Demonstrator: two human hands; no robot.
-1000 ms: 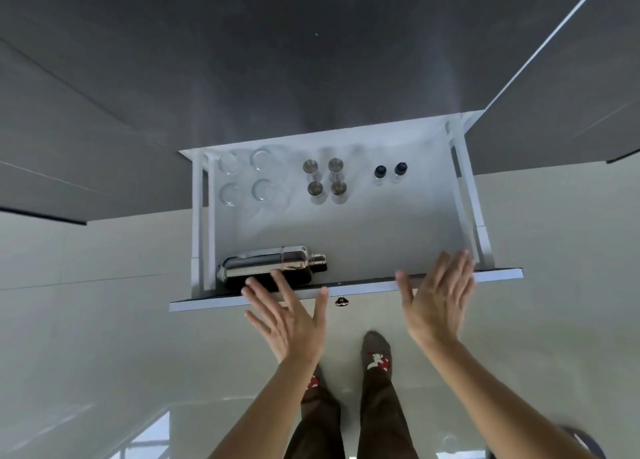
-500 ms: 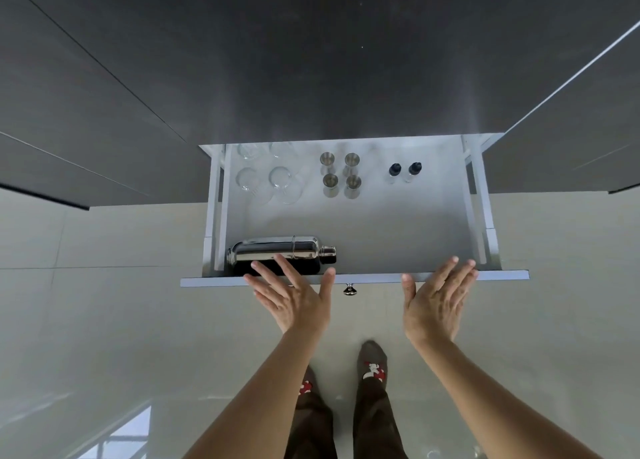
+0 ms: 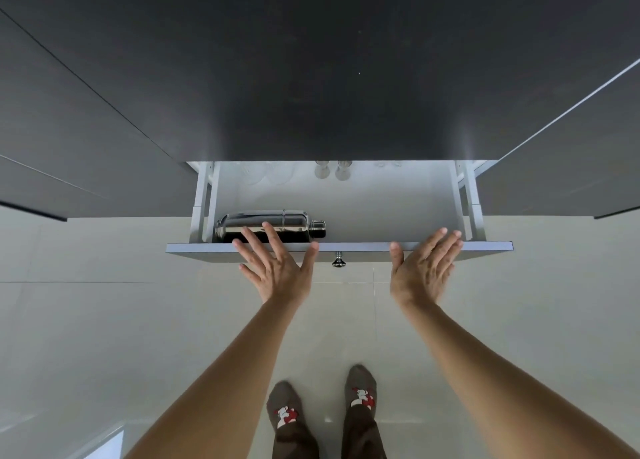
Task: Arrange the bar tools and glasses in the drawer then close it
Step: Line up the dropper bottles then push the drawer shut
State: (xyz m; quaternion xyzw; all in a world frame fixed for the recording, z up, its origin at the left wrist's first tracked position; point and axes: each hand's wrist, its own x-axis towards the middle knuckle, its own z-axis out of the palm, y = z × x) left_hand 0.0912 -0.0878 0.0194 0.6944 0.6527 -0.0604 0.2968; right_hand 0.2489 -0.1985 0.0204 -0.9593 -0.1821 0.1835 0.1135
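The white drawer [image 3: 381, 209] is about half slid under the dark countertop [image 3: 329, 77]. A chrome cocktail shaker [image 3: 273, 223] lies on its side at the drawer's front left. Two metal jiggers [image 3: 333, 171] show at the back edge; the glasses are mostly hidden under the counter. My left hand [image 3: 277, 268] is flat with spread fingers against the drawer front [image 3: 353, 249], left of its small metal knob [image 3: 337, 260]. My right hand [image 3: 424, 268] presses flat on the front panel to the right of the knob. Both hands hold nothing.
Dark cabinet fronts [image 3: 69, 139] flank the drawer on both sides. Pale tiled floor [image 3: 104, 320] lies below. My two feet in patterned socks [image 3: 322, 403] stand close under the drawer.
The drawer has slid well inward: the glasses, jiggers and small dark-capped bottles have gone under the counter. Both hands moved forward with the front panel, palms flat on it.
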